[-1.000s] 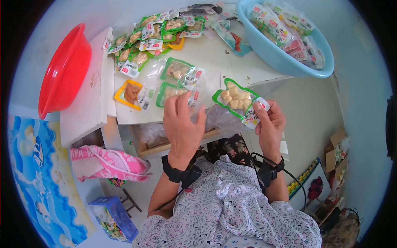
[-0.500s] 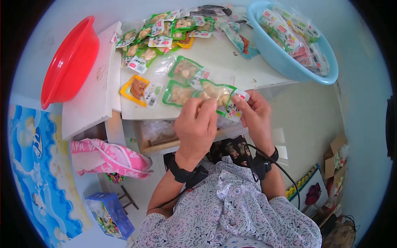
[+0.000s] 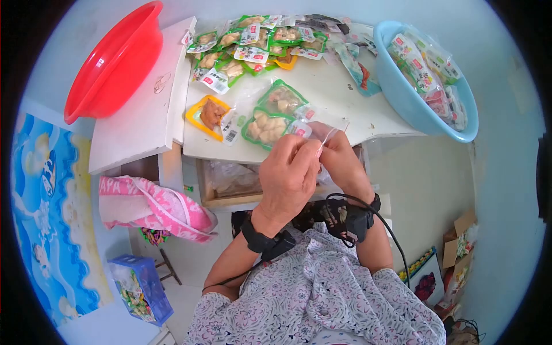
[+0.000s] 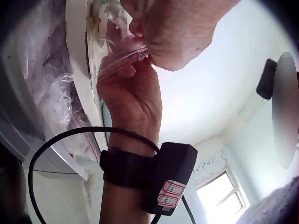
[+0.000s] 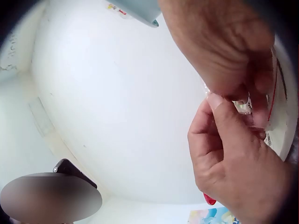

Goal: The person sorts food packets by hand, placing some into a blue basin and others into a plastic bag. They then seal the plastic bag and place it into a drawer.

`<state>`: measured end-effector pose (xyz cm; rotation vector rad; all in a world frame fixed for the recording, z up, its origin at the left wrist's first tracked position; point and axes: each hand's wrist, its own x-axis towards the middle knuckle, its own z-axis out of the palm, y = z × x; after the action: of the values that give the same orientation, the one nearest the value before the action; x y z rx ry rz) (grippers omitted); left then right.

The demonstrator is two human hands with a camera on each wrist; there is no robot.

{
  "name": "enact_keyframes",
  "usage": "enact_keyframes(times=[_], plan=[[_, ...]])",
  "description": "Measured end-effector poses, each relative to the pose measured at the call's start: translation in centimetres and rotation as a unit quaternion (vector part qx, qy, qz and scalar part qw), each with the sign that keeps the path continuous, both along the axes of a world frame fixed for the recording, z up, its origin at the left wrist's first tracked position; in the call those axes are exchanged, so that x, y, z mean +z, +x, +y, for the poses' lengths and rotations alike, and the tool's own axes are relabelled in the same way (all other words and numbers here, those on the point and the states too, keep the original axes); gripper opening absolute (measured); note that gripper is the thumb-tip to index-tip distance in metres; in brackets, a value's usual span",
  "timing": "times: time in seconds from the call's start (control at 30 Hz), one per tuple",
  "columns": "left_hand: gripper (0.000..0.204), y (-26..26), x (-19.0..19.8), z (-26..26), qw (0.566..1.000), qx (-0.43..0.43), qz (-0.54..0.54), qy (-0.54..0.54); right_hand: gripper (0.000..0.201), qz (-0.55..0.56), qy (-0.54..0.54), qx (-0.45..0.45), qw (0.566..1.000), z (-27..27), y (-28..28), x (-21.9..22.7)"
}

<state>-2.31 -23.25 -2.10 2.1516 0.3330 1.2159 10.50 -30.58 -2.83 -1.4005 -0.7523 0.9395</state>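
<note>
My left hand (image 3: 287,175) and right hand (image 3: 347,167) meet at the front of the white table. Their fingertips pinch the mouth edge of a clear zip bag (image 4: 119,65), whose red-lined strip shows in the left wrist view. On the table lie green-edged food packets with pale pieces inside: a nearer packet (image 3: 265,127) and a farther packet (image 3: 283,98), both under clear plastic. The bag's right part is partly hidden by the hands. Left of them sits a yellow-edged packet (image 3: 211,115) with brown contents.
A heap of packets (image 3: 253,53) lies at the table's back. A light blue basin (image 3: 384,80) with more packets stands at the right, a red basin (image 3: 123,63) at the left. Below the table edge an open drawer (image 3: 221,201) holds clear plastic.
The right hand has brought its green-edged packet left to the two others and let go of it. Both hands have come together and now pinch the bag's edge. The head view has shifted.
</note>
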Motion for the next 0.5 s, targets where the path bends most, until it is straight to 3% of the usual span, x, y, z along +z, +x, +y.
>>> enact_keyframes(times=[0.1,0.2,0.3,0.4,0.5], plan=[[0.017,-0.4,0.5,0.7,1.000,-0.008,-0.011,0.015,0.020,-0.005,0.022,0.003,1.000,0.4,-1.0,0.1],[0.014,-0.3,0.8,0.9,0.999,-0.038,-0.013,0.007,0.021,-0.199,0.131,-0.022,0.971,1.4,-0.7,-1.4],[0.015,-0.1,0.4,1.1,0.998,-0.057,0.001,-0.004,0.023,-0.305,0.094,-0.024,0.948,1.3,-0.8,-1.2],[0.018,-0.3,0.7,1.8,0.996,-0.090,-0.002,-0.006,0.026,-0.213,0.048,-0.026,0.976,0.8,-1.2,-0.5],[0.019,-0.6,2.1,3.0,0.995,-0.101,-0.002,0.003,0.021,-0.158,0.088,-0.082,0.980,0.1,-1.7,-0.1]])
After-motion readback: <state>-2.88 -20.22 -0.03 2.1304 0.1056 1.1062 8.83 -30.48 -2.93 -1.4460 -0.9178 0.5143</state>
